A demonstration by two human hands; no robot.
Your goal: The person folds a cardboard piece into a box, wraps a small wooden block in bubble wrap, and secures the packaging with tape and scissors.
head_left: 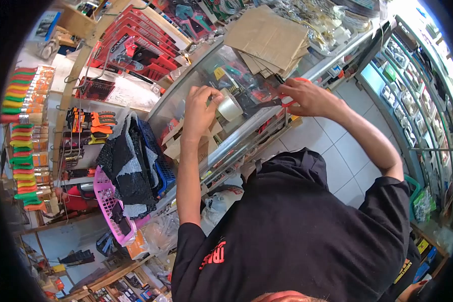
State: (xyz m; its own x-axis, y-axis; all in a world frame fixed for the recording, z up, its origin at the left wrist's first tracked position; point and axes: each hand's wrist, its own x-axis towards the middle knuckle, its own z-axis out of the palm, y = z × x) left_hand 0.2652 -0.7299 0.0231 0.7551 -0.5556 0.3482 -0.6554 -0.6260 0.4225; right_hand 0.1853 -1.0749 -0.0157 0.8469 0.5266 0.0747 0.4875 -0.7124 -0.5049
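Note:
My left hand [201, 108] is closed at the near side of a wide roll of clear packing tape [230, 106], its fingertips pinched at the roll's edge over the glass counter [186, 85]. In my right hand [307, 96] is a pair of scissors [265, 105] with orange-red handles. Their dark blades point left, the tips close to the roll. Just beyond my right hand lies a stack of brown cardboard sheets [269, 38]. Cut cardboard pieces [205, 148] show below my left wrist.
Left of my arm, a pink basket [105, 199] and a blue basket [161, 168] hold black plastic wrapping. Paint brushes [30, 133] and red-packaged saws [131, 48] hang beyond. A glass display cabinet [412, 95] stands right of the tiled floor [337, 161]. Another person's hand [410, 291] shows lower right.

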